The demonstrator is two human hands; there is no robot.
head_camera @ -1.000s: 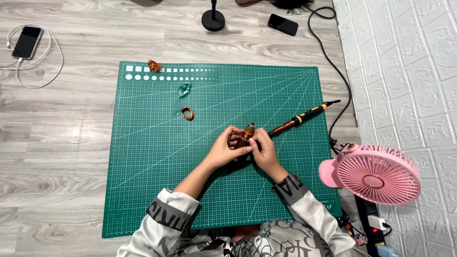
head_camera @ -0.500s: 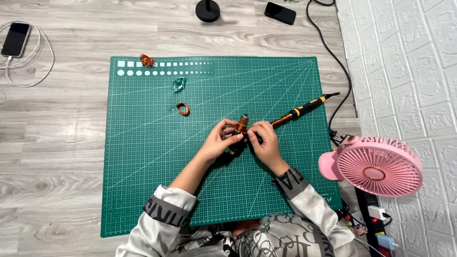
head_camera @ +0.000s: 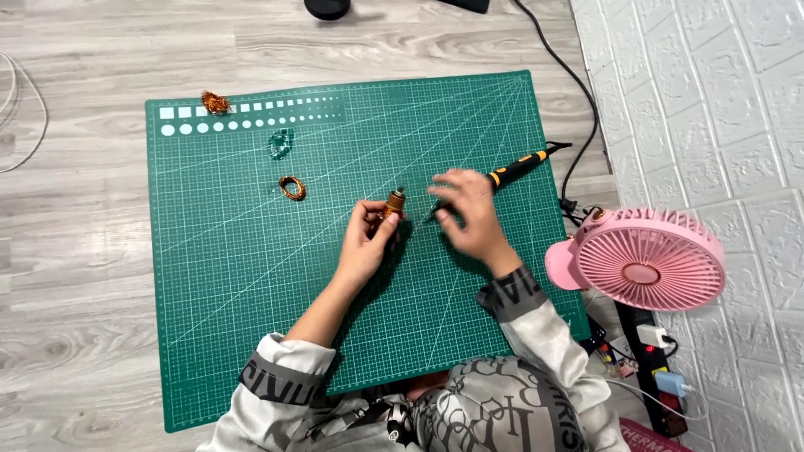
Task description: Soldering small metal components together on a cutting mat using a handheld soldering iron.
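On the green cutting mat [head_camera: 251, 276], the left hand [head_camera: 366, 243] pinches a small copper-wound coil [head_camera: 394, 202] near the mat's centre. The right hand [head_camera: 469, 213], fingers loosely spread and blurred, holds nothing I can tell, just beside the soldering iron [head_camera: 519, 167]. Farther up the mat lies 1 copper wire ring [head_camera: 291, 187].

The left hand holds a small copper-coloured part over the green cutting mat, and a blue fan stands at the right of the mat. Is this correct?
Almost. The fan is pink, not blue, as the head view shows. The rest holds: the left hand holds the small copper-coloured part over the green cutting mat, and the fan stands at the mat's right.
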